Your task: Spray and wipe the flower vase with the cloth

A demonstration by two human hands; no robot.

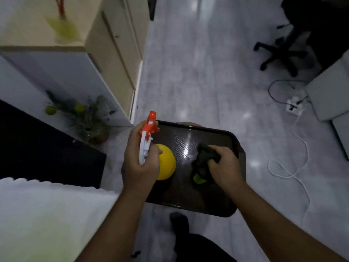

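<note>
My left hand (140,163) is shut on a yellow spray bottle (166,163) with a white trigger and orange nozzle (152,122), held over a dark tray (217,135). My right hand (222,165) grips a dark green cloth (203,161) that lies bunched on the tray, a bright green patch showing at its lower edge. A flower vase with green stems and yellow blooms (90,127) stands on the floor to the left, against the cabinet. A blurred yellow-green vase with red stems (63,28) stands on the cabinet top.
A beige cabinet (113,59) rises at the left. A black surface (47,152) and a white one (47,220) lie at lower left. An office chair base (279,55), a power strip (293,106) and a white cable (300,148) are on the grey floor.
</note>
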